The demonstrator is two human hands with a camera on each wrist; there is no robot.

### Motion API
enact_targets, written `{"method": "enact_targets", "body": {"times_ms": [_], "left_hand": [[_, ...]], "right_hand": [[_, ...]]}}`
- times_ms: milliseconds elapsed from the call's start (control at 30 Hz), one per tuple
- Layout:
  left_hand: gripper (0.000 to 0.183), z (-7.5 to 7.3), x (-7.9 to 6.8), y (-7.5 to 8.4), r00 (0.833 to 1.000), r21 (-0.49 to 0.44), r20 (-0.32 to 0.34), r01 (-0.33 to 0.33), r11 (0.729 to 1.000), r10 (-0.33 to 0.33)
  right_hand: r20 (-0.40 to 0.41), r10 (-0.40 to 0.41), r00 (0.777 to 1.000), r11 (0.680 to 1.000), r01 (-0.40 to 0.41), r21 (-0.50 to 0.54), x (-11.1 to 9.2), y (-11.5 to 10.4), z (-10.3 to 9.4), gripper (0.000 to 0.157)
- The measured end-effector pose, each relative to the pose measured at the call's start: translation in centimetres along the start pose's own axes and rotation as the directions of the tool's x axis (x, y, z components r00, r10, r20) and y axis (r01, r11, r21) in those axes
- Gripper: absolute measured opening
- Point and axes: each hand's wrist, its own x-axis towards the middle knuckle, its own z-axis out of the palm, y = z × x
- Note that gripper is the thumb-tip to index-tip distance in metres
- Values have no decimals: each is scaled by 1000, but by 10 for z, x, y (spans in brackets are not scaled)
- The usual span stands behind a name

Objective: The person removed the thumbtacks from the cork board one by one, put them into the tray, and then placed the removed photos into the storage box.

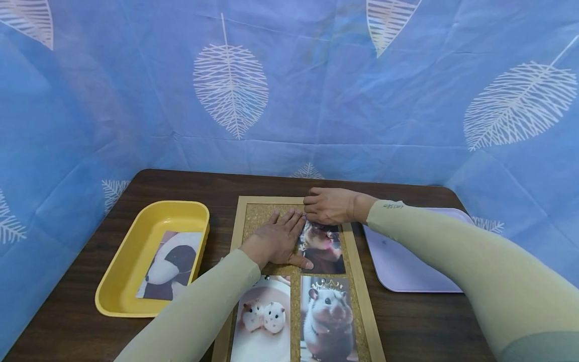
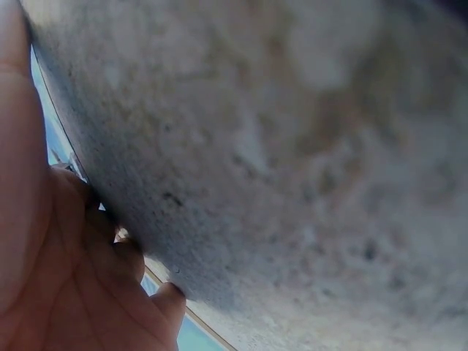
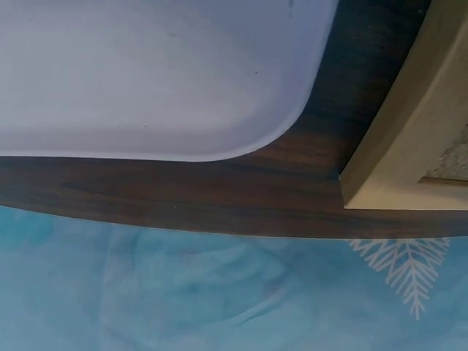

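Observation:
My left hand (image 1: 279, 241) lies flat with fingers spread on the cork board (image 1: 262, 213), its fingertips and thumb reaching onto a hamster photo (image 1: 322, 246). The left wrist view shows the palm (image 2: 73, 270) close over the blurred cork surface. At the photo's top edge, near the upper right of the wooden frame, my right hand (image 1: 329, 205) is bent with fingers curled. Whatever may be between those fingers is hidden. Below are a photo of two small white hamsters (image 1: 263, 317) and one of a grey hamster with a crown (image 1: 327, 319).
A yellow tray (image 1: 108, 281) on the left holds a photo (image 1: 169, 266) of a dark-and-white figure. To the right lies a lilac tray (image 1: 407, 266), partly under my right forearm. The dark wooden table (image 1: 425, 322) backs onto a blue leaf-patterned cloth (image 1: 316, 100).

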Motion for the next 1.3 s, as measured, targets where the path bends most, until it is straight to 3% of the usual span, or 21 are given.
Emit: {"method": "enact_targets", "body": {"times_ms": [333, 900, 1067, 1300], "left_hand": [[118, 1, 0, 0, 1000, 0, 0, 2, 1000, -2], [120, 2, 2, -1, 1000, -24, 14, 2, 1000, -2], [120, 1, 2, -1, 1000, -17, 19, 6, 1000, -6], [120, 1, 2, -2, 1000, -11, 14, 2, 1000, -2]], "right_hand": [[36, -30, 999, 999, 29, 18, -3, 3, -8, 31], [64, 5, 998, 1000, -7, 31, 6, 1, -5, 27], [43, 7, 999, 1000, -7, -4, 3, 1, -3, 25], [-25, 0, 1000, 1000, 1, 26, 1, 2, 0, 19]]}}
